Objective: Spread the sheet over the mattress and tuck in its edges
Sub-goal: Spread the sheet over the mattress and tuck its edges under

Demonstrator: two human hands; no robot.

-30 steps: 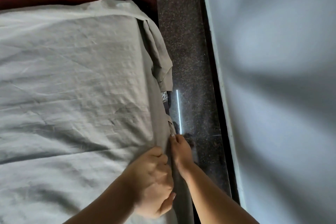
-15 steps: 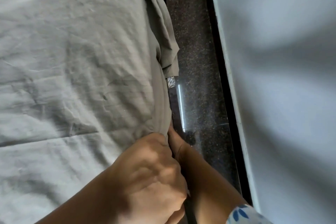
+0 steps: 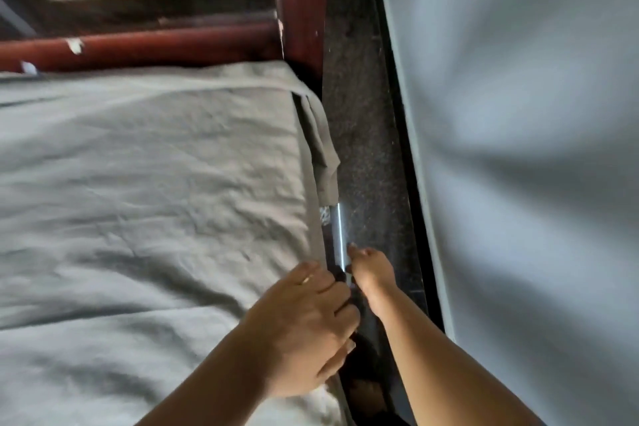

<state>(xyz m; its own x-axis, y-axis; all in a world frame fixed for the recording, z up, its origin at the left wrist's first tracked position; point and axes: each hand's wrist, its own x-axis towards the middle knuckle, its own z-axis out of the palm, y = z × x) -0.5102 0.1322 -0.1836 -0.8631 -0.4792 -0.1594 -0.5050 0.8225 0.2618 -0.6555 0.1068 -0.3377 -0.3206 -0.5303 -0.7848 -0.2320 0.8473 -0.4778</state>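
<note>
**Grey sheet [image 3: 145, 183] spread over the mattress; both of your hands at its right edge, about 5 o'clock in view.**

Your left hand [image 3: 311, 322] lies on the sheet at the mattress edge, with its fingers curled down over the side and gripping the cloth there. Your right hand [image 3: 371, 270] is just beside it and lower, in the gap by the bright bed rail [image 3: 340, 235]. Its fingers are loosely bent and blurred, so it cannot be told whether it holds anything. The sheet covers the top and is creased. Toward 1 o'clock a loose flap [image 3: 326, 162] hangs untucked down the side, below the wooden bedpost [image 3: 297, 10]. Under the flap a patterned patch of mattress [image 3: 325, 216] shows. Dark speckled floor [image 3: 366, 131] runs between the bed and the pale wall [image 3: 518, 149] at 3 o'clock.
</note>
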